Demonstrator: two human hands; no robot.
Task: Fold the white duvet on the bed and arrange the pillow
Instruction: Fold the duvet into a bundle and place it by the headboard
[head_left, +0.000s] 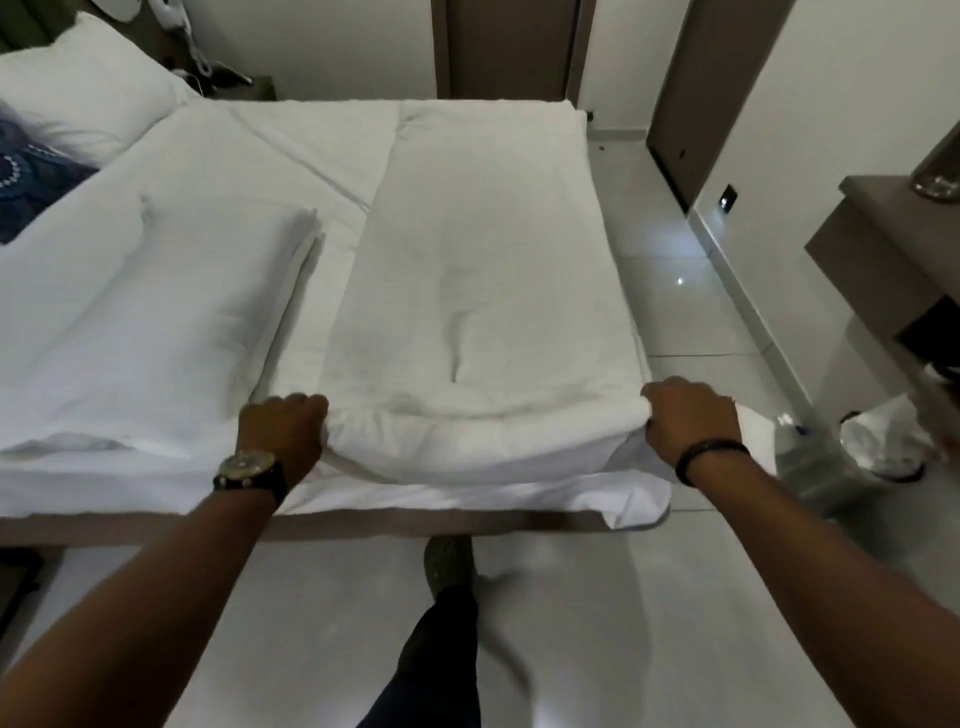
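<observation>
Duvet (478, 270) strip's long axis runs straight away from both hands; left hand (283, 428) and right hand (691, 415) each clench a near corner.

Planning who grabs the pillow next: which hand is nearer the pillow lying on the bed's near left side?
Left. The left hand grips the folded duvet's near left corner, right beside the pillow. The right hand grips the duvet's opposite near corner, farther away.
</observation>
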